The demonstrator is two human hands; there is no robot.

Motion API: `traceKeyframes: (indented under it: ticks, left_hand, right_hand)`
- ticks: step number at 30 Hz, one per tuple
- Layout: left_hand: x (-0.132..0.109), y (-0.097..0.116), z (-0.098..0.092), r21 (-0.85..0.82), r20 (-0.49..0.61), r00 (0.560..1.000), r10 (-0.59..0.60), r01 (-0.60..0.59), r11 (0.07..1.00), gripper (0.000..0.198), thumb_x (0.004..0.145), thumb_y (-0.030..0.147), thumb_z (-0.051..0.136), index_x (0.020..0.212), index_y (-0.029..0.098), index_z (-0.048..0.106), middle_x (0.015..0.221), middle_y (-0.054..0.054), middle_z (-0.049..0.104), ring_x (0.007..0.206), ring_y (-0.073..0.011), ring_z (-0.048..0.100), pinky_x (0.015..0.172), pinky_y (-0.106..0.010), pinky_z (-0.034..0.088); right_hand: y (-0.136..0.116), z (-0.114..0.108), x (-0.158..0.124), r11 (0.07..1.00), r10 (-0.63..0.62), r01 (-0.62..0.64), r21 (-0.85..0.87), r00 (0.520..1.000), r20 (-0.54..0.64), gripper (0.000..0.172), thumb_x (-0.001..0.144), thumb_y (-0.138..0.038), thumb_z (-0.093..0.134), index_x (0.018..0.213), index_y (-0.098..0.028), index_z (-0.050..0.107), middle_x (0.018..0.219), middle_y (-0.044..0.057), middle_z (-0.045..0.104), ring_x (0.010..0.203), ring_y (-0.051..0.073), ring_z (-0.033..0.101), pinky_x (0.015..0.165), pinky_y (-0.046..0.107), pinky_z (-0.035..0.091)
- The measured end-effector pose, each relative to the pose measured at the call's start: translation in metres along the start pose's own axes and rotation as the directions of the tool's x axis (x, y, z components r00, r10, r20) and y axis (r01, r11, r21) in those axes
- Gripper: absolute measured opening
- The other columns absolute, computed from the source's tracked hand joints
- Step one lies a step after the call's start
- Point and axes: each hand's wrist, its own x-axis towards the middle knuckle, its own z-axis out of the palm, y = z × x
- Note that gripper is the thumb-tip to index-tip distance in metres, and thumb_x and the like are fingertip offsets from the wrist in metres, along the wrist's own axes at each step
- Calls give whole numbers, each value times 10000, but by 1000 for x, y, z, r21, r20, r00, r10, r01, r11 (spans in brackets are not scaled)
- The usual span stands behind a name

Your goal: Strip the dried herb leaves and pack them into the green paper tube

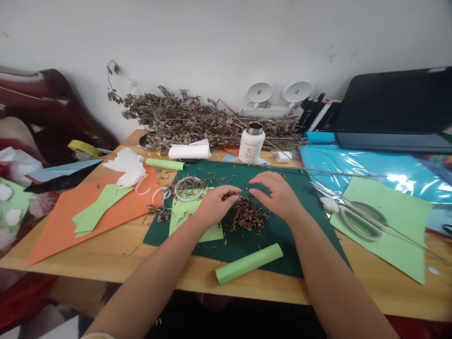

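Observation:
A heap of crumbled dried leaves lies on the dark green cutting mat. Over the heap's left edge is my left hand, its thumb and fingertips drawn together; whatever is between them is too small to make out. My right hand hovers at the heap's upper right, thumb and fingers apart, holding nothing that I can see. Left of the heap, a light green paper sheet is partly under my left forearm. A white ring rests at its top. A rolled green paper tube lies in front.
Bundled dried plants line the wall behind a white open-topped bottle. Large scissors lie on green paper at right, near a blue glossy package and a black tablet case. Orange paper covers the left side.

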Motion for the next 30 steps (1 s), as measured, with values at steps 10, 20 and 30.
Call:
traceKeyframes:
  ticks: [10,20,30]
  left_hand:
    - [-1,-2,1,-76,-53,998,-33,29,997,102,692,265,518,718,176,562,695,10,611,662,-118,552,632,-236,429]
    - [-4,-1,6,-97,-68,998,-4,-2,995,108,705,271,499,703,165,522,654,21,551,627,-102,510,616,-224,408]
    - [0,-2,3,-527,-75,987,-145,84,845,135,696,269,515,650,144,490,621,21,547,514,-53,457,524,-186,366]
  right_hand:
    - [-25,10,-1,982,-66,35,186,984,163,96,769,-207,453,738,-192,542,729,31,574,727,150,491,662,284,397]
    - [-29,13,0,936,15,-67,347,989,149,109,776,-178,419,690,-182,486,692,7,503,667,110,471,615,230,376]
    - [-24,3,1,903,206,-227,365,974,95,91,747,-211,434,664,-187,462,612,-19,479,572,102,442,546,227,365]
